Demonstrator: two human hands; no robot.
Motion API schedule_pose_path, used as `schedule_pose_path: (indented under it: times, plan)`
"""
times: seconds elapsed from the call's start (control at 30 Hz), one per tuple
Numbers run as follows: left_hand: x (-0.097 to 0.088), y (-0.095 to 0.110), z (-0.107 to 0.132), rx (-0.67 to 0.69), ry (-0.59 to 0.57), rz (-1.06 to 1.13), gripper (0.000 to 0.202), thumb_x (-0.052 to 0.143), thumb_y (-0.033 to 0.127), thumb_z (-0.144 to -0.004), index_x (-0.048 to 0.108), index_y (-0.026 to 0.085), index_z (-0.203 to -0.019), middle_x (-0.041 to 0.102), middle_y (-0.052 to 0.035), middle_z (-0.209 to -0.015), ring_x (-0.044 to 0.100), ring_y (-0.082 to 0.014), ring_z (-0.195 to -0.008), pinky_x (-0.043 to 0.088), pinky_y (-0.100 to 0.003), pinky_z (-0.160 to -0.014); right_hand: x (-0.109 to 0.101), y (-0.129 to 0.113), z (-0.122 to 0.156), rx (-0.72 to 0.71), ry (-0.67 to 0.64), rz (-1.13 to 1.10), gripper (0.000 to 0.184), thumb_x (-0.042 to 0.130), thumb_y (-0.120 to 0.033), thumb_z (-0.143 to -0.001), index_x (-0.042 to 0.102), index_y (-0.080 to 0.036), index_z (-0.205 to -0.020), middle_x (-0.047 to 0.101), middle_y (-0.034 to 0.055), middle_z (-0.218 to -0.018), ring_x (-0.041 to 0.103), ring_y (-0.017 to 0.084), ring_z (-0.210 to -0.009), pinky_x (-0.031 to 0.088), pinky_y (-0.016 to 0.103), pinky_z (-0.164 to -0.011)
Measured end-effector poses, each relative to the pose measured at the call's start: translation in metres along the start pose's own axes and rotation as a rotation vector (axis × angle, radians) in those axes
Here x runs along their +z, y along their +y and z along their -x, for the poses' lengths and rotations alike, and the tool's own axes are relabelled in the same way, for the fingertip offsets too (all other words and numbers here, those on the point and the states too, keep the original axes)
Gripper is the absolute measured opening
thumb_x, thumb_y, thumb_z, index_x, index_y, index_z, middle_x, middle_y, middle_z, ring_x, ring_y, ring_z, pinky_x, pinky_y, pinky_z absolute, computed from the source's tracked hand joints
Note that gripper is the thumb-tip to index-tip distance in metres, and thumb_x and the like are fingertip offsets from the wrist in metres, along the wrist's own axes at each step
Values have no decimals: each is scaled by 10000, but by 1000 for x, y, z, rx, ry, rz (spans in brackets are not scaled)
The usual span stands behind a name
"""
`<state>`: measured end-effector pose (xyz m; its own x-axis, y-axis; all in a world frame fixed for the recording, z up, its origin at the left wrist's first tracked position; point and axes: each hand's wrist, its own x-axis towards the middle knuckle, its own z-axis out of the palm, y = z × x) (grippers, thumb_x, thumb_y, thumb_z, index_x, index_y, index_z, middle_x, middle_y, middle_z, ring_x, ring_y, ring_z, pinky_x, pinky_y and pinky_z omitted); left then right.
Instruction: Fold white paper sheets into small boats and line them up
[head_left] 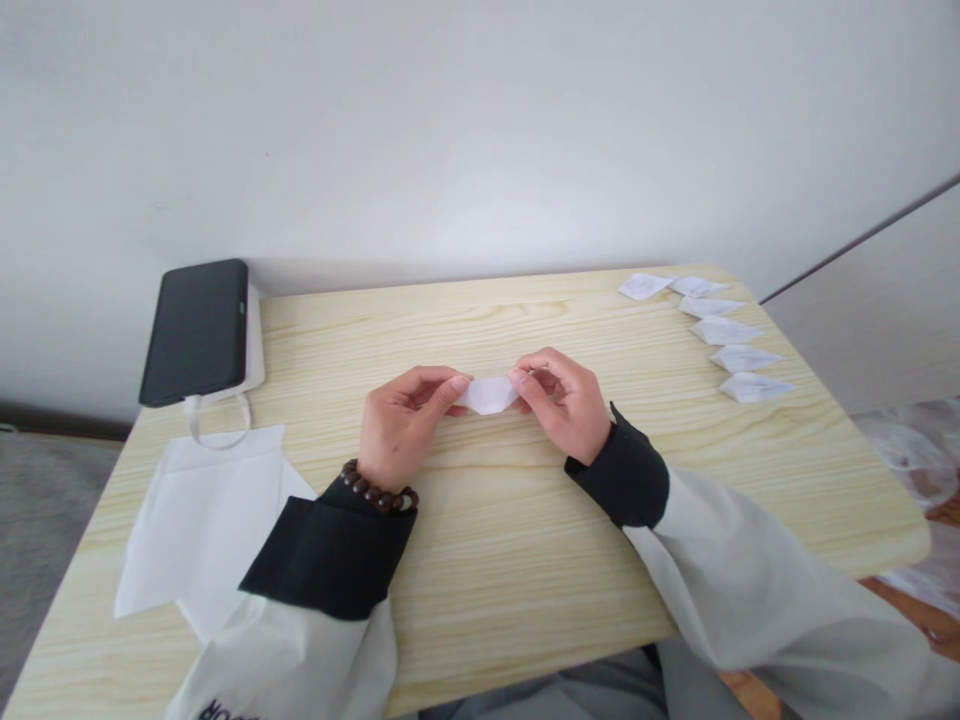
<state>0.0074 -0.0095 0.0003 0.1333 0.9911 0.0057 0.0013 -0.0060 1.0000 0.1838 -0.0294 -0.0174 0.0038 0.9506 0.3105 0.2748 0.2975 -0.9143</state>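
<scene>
Between my two hands, over the middle of the table, is a small folded white paper (491, 394), wider at its upper edge than at its lower one. My left hand (409, 415) pinches its left end between thumb and fingers. At the right end, my right hand (559, 400) grips it the same way. The fingertips hide both ends of the folded paper.
Several folded white paper pieces (739, 358), pointed at the ends, lie along the table's (480, 560) far right side. White paper sheets (199, 520) rest at the left, partly under my sleeve. Behind them a black phone (196, 330) with a white cable (217, 440) leans on a white object.
</scene>
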Motion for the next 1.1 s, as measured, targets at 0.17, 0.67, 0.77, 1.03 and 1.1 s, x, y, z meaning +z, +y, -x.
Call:
schedule_pose_path:
  times: [0.17, 0.67, 0.77, 1.03, 1.1]
  plan:
    - [-3, -4, -1, -5, 54, 119, 191, 690, 310, -755, 630, 135, -805, 729, -64, -906, 675, -172, -858, 580, -291, -755, 1, 3, -1, 31, 80, -129, 201, 590, -385, -838, 589, -183, -838, 647, 7, -700, 633, 115, -597, 526, 244, -550]
    - [-9, -8, -3, 287, -108, -67, 165, 576, 279, -847, 494, 175, -946, 655, -82, -1031, 656, -153, -830, 558, -301, -721, 0, 0, 4, -71, 94, -55, 103, 592, -279, -850, 631, -200, -904, 727, 32, -918, 707, 145, -748, 595, 264, -688]
    - [-13, -9, -2, 354, -190, -281, 227, 644, 268, -792, 532, 168, -962, 599, -104, -1134, 641, -179, -915, 566, -294, -724, -1, -1, 5, -114, 80, 22, 85, 591, -246, -850, 637, -208, -910, 725, 28, -923, 705, 140, -753, 588, 256, -702]
    - [-17, -8, -5, 555, -136, -651, 21, 592, 167, -800, 611, 165, -793, 651, -67, -1006, 632, -156, -878, 550, -260, -726, -1, -1, 1, -179, 6, 140, 100, 538, -192, -865, 606, -185, -937, 703, 54, -954, 682, 136, -813, 556, 260, -760]
    - [-18, -7, -5, 575, -115, -721, 25, 594, 159, -792, 616, 170, -789, 670, -54, -971, 636, -149, -845, 534, -251, -722, -2, -2, 0, -255, -23, 217, 115, 522, -159, -856, 588, -183, -948, 690, 60, -964, 664, 135, -815, 541, 267, -767]
